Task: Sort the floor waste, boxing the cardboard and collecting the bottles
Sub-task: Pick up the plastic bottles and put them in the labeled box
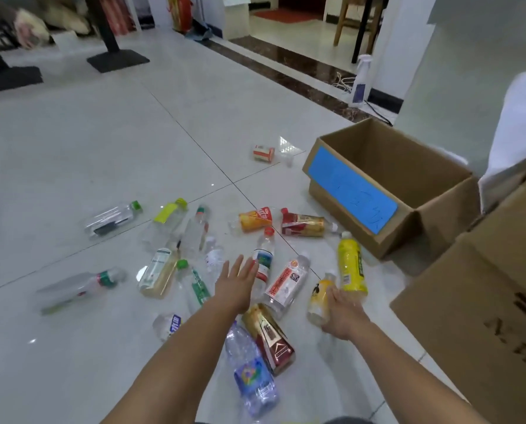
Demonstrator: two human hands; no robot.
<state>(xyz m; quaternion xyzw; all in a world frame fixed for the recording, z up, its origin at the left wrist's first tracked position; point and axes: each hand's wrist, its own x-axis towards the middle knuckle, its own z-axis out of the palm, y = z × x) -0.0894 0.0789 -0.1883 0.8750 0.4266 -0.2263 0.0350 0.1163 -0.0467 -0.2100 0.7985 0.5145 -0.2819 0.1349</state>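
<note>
Several empty plastic bottles lie scattered on the white tiled floor. My right hand (342, 313) grips a small yellow-labelled bottle (319, 296) low over the floor, beside a tall yellow bottle (349, 264). My left hand (235, 281) is open with fingers spread, hovering over a clear bottle with a blue and red label (264, 258). A red and gold carton (269, 338) lies just below it. An open cardboard box with a blue label (356, 186) stands at the right, and nothing shows inside it.
A second, larger cardboard box (485, 304) fills the right edge with a white cloth (518, 130) above it. Black table bases (117, 59) stand at the far left. A white spray bottle (361, 81) stands by the dark door threshold.
</note>
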